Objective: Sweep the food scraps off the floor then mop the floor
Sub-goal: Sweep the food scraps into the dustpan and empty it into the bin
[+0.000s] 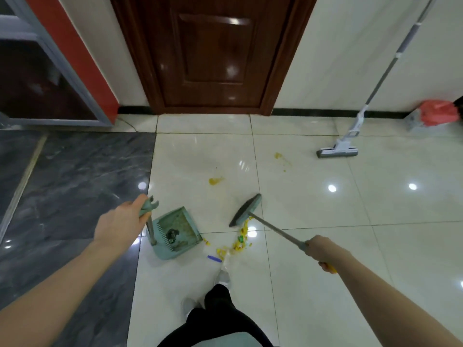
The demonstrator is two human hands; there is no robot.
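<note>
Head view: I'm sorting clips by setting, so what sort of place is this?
Probably a hallway or entry area indoors, home or small premises. A dark wooden door stands in a tiled wall, glossy floor tiles run up to it, and a mop stands nearby.

The mop [337,151] handle runs off the top edge, and the dark bits in the dustpan [175,232] are too blurry to tell.

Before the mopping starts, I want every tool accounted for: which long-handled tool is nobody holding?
The mop by the wall; the broom and dustpan are each gripped by a hand.
</note>
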